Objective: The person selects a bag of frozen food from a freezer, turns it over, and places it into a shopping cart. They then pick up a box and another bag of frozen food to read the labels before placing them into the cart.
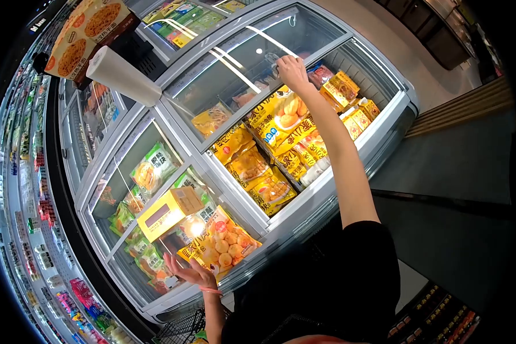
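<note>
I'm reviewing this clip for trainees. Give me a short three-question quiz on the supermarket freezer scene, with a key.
1. Multiple choice: what colour is the band on the wrist of the left hand?
A) black
B) pinkish
C) green
2. True or false: the yellow box sits beside the yellow bag of round pieces.
3. Fill in the blank: the right hand belongs to the arm whose short sleeve is ____.

Key: 1. B; 2. true; 3. black
</note>
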{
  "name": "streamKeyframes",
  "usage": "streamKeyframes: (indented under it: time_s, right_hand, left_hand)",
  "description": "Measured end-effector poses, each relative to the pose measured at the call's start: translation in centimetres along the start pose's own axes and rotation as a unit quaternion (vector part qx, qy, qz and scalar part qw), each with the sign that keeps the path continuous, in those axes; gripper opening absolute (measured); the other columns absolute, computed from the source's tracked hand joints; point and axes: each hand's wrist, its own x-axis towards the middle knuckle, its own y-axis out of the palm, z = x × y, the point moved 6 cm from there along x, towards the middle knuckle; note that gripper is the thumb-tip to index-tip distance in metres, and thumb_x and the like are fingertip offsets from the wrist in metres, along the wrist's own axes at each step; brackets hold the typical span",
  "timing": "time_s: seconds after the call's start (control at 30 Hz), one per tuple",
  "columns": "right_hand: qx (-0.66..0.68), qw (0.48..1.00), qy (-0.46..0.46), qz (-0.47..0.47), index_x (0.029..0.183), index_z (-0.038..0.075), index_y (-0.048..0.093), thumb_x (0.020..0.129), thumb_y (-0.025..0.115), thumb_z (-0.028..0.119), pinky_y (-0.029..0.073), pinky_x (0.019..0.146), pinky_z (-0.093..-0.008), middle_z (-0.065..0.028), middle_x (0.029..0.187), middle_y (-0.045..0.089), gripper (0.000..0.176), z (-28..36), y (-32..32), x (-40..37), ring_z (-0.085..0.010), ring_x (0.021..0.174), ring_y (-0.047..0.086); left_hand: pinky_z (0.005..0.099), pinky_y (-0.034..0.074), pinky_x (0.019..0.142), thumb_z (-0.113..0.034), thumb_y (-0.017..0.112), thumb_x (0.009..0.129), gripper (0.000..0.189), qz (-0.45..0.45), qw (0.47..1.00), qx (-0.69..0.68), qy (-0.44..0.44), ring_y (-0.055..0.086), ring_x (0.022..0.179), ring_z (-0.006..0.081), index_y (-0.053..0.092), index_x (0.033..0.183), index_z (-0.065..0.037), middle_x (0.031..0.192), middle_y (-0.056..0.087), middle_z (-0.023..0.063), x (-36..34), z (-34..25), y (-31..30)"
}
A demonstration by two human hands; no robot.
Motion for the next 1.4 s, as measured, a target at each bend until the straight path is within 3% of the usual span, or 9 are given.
streamKeyframes:
  time_s: [0.1, 0.2, 0.37, 0.43, 0.6, 0.83, 1.13, 1.27, 1.4]
  right_hand:
    - [0.067, 0.998, 0.021, -0.005, 0.081, 0.008, 0.057, 0.074, 0.054, 0.011, 0.036, 0.088, -0.0439, -0.0059, 0.085, 0.057, 0.008, -0.7, -0.1, -0.2, -0.0221, 0.092, 0.054]
    - [0.089, 0.993, 0.075, -0.005, 0.077, 0.009, 0.054, 0.074, 0.051, 0.010, 0.037, 0.076, -0.0364, -0.0052, 0.081, 0.054, 0.004, -1.2, 0.8, 0.0, -0.0214, 0.088, 0.055]
    - [0.154, 0.979, 0.129, 0.018, 0.079, 0.008, 0.056, 0.074, 0.053, 0.009, 0.038, 0.077, -0.0357, -0.0059, 0.082, 0.054, 0.006, -1.9, 0.2, 0.1, -0.0229, 0.089, 0.054]
    - [0.183, 0.968, 0.151, 0.078, 0.082, 0.011, 0.061, 0.070, 0.056, 0.008, 0.037, 0.076, -0.0353, -0.0034, 0.089, 0.056, 0.013, -2.4, 0.5, 0.4, -0.0201, 0.095, 0.052]
    - [0.196, 0.967, 0.157, 0.039, 0.079, 0.009, 0.060, 0.068, 0.057, 0.005, 0.037, 0.075, -0.0354, -0.0042, 0.089, 0.057, 0.013, -2.6, 0.0, 0.2, -0.0203, 0.095, 0.052]
    - [0.190, 0.970, 0.150, -0.027, 0.078, 0.009, 0.058, 0.070, 0.055, 0.009, 0.037, 0.072, -0.0348, -0.0032, 0.082, 0.055, 0.009, -2.8, -1.4, -2.0, -0.0207, 0.087, 0.053]
    - [0.114, 0.982, 0.118, 0.091, 0.080, 0.006, 0.055, 0.071, 0.058, 0.009, 0.037, 0.071, -0.0339, -0.0061, 0.081, 0.053, 0.010, -3.0, -6.7, -6.7, -0.0219, 0.085, 0.052]
    - [0.089, 0.983, 0.135, 0.086, 0.075, 0.006, 0.056, 0.069, 0.060, 0.011, 0.039, 0.072, -0.0333, -0.0063, 0.077, 0.053, 0.009, -3.9, -10.3, -10.5, -0.0227, 0.083, 0.053]
    - [0.078, 0.967, 0.185, 0.158, 0.074, 0.008, 0.053, 0.066, 0.062, 0.010, 0.039, 0.072, -0.0343, -0.0042, 0.077, 0.053, 0.012, -4.6, -14.1, -14.6, -0.0209, 0.083, 0.054]
  left_hand:
    - [0.0437, 0.019, 0.106, -0.013, 0.048, 0.085, 0.043, 0.064, 0.984, -0.117, 0.118, 0.027, 0.127, 0.0306, 0.035, 0.123, 0.000, 0.135, 0.030, 0.0178, 6.2, -6.7, 5.8]
    - [0.0404, 0.022, 0.104, -0.006, 0.056, 0.080, 0.051, 0.210, 0.954, -0.114, 0.183, 0.029, 0.126, 0.0325, 0.035, 0.126, 0.000, 0.135, 0.030, 0.0190, 11.3, -12.2, 14.2]
    - [0.0375, 0.027, 0.103, -0.012, 0.059, 0.078, 0.061, 0.324, 0.890, -0.105, 0.302, 0.034, 0.124, 0.0337, 0.031, 0.130, 0.001, 0.134, 0.033, 0.0208, 16.4, -17.3, 30.2]
    - [0.0369, 0.028, 0.102, -0.012, 0.061, 0.076, 0.066, 0.360, 0.879, -0.104, 0.295, 0.035, 0.124, 0.0340, 0.029, 0.132, 0.001, 0.134, 0.034, 0.0214, 17.9, -17.7, 36.0]
    - [0.0382, 0.030, 0.100, -0.011, 0.063, 0.070, 0.078, 0.434, 0.869, -0.092, 0.220, 0.037, 0.122, 0.0349, 0.022, 0.135, 0.000, 0.132, 0.036, 0.0227, 18.9, -19.0, 45.5]
    - [0.0416, 0.032, 0.096, -0.013, 0.066, 0.066, 0.070, 0.412, 0.854, -0.126, 0.293, 0.044, 0.113, 0.0332, 0.035, 0.127, -0.001, 0.120, 0.047, 0.0178, 15.9, -21.6, 47.5]
    - [0.0430, 0.022, 0.101, -0.023, 0.065, 0.066, 0.072, 0.494, 0.827, -0.125, 0.238, 0.038, 0.118, 0.0319, 0.034, 0.127, 0.001, 0.122, 0.044, 0.0186, 9.3, -22.9, 44.6]
    - [0.0434, 0.017, 0.104, -0.022, 0.064, 0.064, 0.075, 0.520, 0.796, -0.149, 0.272, 0.034, 0.122, 0.0319, 0.033, 0.128, 0.001, 0.124, 0.042, 0.0199, 4.7, -24.2, 42.3]
    - [0.0429, 0.018, 0.104, -0.028, 0.065, 0.066, 0.074, 0.519, 0.781, -0.150, 0.314, 0.033, 0.123, 0.0317, 0.035, 0.128, 0.000, 0.126, 0.041, 0.0188, 0.3, -25.7, 39.7]
